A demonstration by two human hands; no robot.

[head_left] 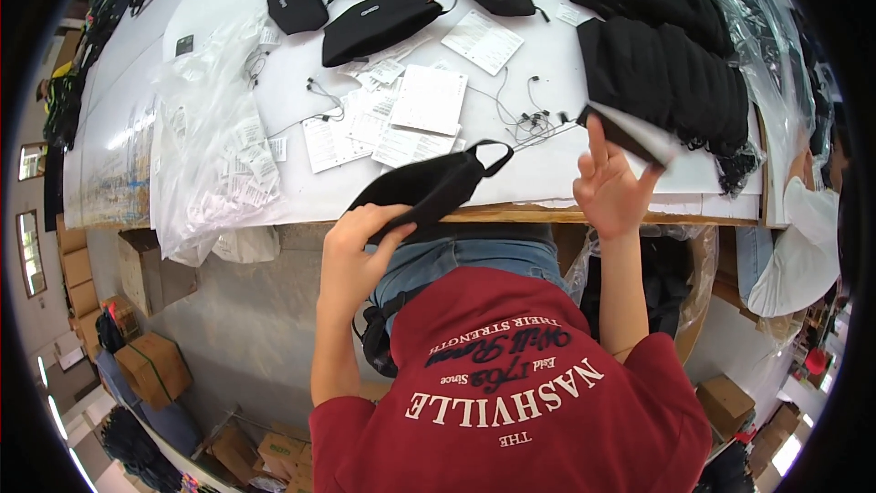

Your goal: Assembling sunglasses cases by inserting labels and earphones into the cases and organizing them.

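A black fabric pouch with a wrist loop is pinched between the thumb and fingers of my left hand at the table's near edge. To the right, my right hand is raised, palm up, with a black and white hang tag between thumb and fingertips. The tag is smeared by motion, and a thin cord runs from it toward the pouch's loop. Loose hang-tag strings with small black ends lie between the hands. Printed white sheets are stacked beyond the pouch.
Finished-looking black pouches lie at the far side. Rows of black pouches stand at the right beside clear plastic bags. A clear bag of white labels sits on the left. The wooden table edge runs before me; cardboard boxes are below.
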